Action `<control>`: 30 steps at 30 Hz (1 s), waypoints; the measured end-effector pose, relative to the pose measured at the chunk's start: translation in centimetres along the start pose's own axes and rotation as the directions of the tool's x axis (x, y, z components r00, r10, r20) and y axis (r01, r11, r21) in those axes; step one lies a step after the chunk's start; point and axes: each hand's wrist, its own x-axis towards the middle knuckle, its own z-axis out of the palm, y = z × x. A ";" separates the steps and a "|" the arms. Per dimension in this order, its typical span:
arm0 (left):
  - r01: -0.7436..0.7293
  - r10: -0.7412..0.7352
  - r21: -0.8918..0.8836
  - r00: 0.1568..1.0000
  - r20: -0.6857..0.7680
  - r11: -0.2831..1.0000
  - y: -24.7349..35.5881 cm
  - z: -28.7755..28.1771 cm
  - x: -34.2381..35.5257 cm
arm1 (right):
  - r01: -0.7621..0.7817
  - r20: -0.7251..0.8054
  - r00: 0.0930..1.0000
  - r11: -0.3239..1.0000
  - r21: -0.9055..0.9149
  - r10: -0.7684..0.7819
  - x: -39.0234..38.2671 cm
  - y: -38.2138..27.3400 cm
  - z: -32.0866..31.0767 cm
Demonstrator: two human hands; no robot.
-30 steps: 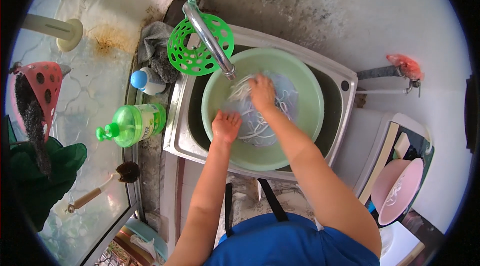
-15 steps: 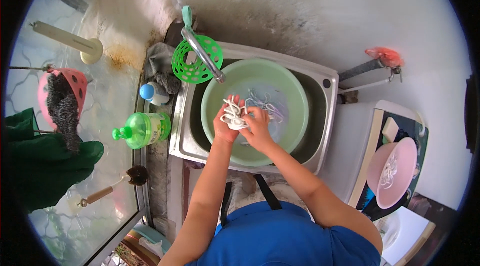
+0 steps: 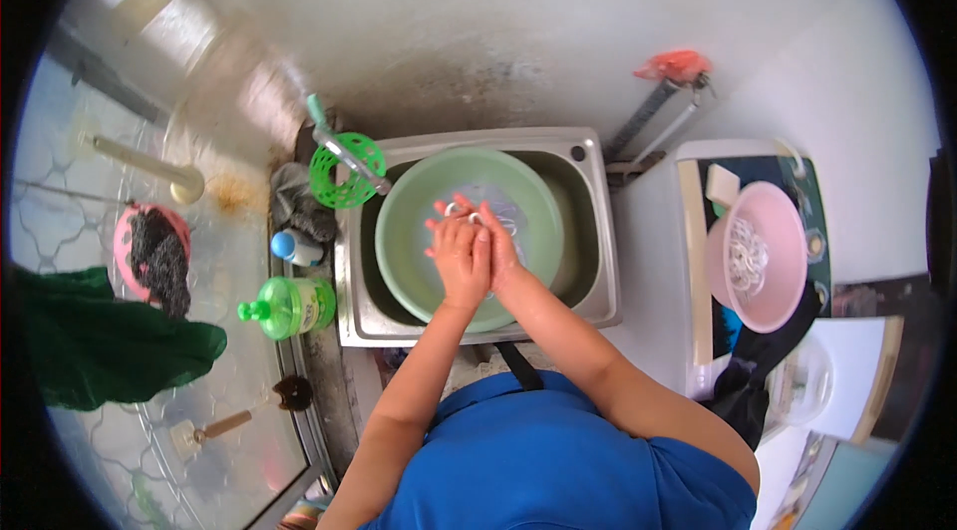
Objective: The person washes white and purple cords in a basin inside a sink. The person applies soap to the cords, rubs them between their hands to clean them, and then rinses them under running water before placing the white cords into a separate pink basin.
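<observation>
Both hands meet over the green basin (image 3: 404,241), which sits in the steel sink (image 3: 588,261). The left hand (image 3: 459,261) and right hand (image 3: 498,249) are pressed palm to palm, fingers (image 3: 444,231) stretched out flat and pointing toward the sink's far edge, with white noodle-like strands (image 3: 461,212) caught between them and peeking out at the fingertips; more strands (image 3: 508,223) lie in the water just beyond, a loose tangle with no clear long axis. Both forearms rise from the near edge, the left nearly straight, the right slanting in from the right. A tap (image 3: 344,146) reaches over the sink's far left corner, with a green strainer (image 3: 334,176) behind it. Left of the sink stand a green bottle (image 3: 289,306) and a small blue-capped bottle (image 3: 294,248). On the white unit at the right sits a pink bowl (image 3: 773,291) holding more strands.
</observation>
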 end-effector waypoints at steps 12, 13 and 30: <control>-0.085 0.014 0.286 0.970 0.242 0.954 1.9 1.7 0.9 | 0.140 -0.280 0.928 0.925 -0.353 -0.247 -3.9 -1.7 0.5; -0.099 0.027 0.275 0.967 0.254 0.956 2.1 2.1 0.9 | 0.176 -0.294 0.909 0.910 -0.374 -0.296 -3.8 -1.8 0.5; 0.419 -0.297 -0.285 0.874 0.385 0.862 -5.0 6.5 -0.2 | 0.087 0.206 0.408 -0.186 -0.979 -0.890 -11.9 -12.2 0.2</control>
